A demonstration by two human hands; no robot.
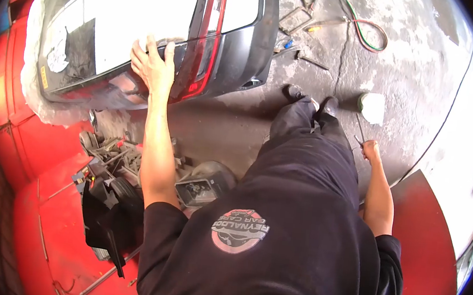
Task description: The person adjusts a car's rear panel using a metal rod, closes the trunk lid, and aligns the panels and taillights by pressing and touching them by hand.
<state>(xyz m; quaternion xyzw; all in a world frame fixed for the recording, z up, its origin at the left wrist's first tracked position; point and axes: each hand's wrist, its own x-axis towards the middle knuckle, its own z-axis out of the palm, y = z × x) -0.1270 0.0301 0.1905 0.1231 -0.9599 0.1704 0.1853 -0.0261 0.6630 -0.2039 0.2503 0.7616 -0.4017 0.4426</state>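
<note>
**Left hand spread on the vehicle, right hand closed on a slim tool**

Nearest you, on the left, a black plastic part (110, 215) and a tray (197, 192) lie low; a step back that way could catch your foot.

Farther out on the right, your right hand (370, 150) is closed around a slim tool (361, 127), its shaft pointing away from you; you cannot tell its exact type from here. It runs close to a white container (372, 107), so a careless swing of that arm could knock the container over. Brought across against the bodywork, a hard tip could scratch the paint.

On the left, your left hand (156, 68) is open, fingers spread, gripping nothing, and appears to rest on the edge of the vehicle (237, 51), just left of the tail light (204, 59). The smooth surface could let your palm slip if you lean hard. The vehicle is under that hand, well apart from your right.

Farthest, beyond your shoes (330, 105), a looped hose (385, 41) could trip you.
</note>
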